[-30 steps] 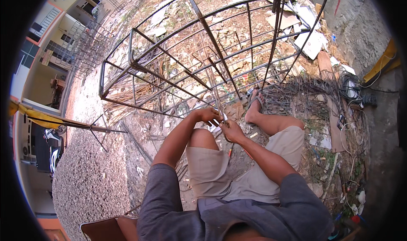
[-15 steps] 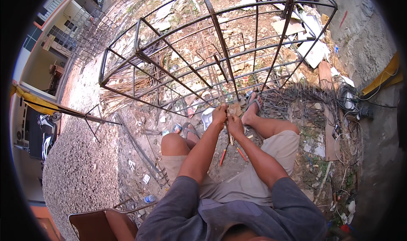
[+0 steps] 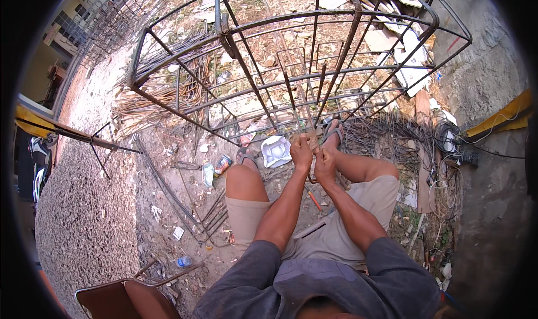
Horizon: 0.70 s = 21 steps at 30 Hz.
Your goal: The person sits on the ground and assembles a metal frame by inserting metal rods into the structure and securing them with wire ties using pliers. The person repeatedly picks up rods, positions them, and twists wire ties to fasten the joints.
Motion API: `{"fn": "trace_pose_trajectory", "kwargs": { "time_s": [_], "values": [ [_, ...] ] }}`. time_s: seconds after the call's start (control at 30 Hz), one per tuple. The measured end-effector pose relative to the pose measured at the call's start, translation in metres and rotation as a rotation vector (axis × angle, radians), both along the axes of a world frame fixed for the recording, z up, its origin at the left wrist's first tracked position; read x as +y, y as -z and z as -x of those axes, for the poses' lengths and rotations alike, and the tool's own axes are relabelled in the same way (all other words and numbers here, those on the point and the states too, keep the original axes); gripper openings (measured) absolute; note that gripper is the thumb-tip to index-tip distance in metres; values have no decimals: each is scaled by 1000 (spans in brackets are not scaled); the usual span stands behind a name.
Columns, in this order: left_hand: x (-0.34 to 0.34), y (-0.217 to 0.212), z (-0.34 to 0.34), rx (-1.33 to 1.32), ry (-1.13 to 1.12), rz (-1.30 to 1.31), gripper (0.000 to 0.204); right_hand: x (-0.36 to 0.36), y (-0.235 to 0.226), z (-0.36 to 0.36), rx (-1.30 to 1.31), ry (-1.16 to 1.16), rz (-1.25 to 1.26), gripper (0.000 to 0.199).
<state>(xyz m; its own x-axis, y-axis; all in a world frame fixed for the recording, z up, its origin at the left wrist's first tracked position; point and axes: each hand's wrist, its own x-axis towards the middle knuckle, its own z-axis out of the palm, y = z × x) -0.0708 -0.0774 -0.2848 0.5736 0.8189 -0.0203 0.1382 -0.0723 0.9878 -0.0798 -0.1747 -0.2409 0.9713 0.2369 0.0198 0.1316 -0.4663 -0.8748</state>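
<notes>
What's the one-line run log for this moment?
left hand: closed on bent rod; right hand: closed beside it, contents unclear; ahead: metal bar cage; ground: white tray, orange-handled tool

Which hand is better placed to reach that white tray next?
Probably the left hand: it is nearer the white tray, while the right hand sits farther across. Both look closed, so the left may need freeing.

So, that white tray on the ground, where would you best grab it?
Probably by its near rim, coming from the person's side: the white tray offers an edge to pinch around its hollows. The bar cage stands beyond, with the left foot close on its left, the left hand on its right.
</notes>
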Motion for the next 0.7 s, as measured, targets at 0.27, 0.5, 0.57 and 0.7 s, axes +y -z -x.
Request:
{"fn": "trace_pose_trajectory", "kwargs": {
  "time_s": [0.27,0.5,0.57,0.7],
  "values": [
    [24,8,-16,32,42,161,49,11,2,-30,-112,52,-15,41],
    [11,21,-25,-51,40,438,43,5,42,-68,228,-101,-180,45],
    [14,33,-24,-82,2,392,38,11,37,-64,417,-97,-238,46],
    [15,44,-27,-112,-40,312,38,23,32,-51,222,-77,-230,48]
  ]
}}
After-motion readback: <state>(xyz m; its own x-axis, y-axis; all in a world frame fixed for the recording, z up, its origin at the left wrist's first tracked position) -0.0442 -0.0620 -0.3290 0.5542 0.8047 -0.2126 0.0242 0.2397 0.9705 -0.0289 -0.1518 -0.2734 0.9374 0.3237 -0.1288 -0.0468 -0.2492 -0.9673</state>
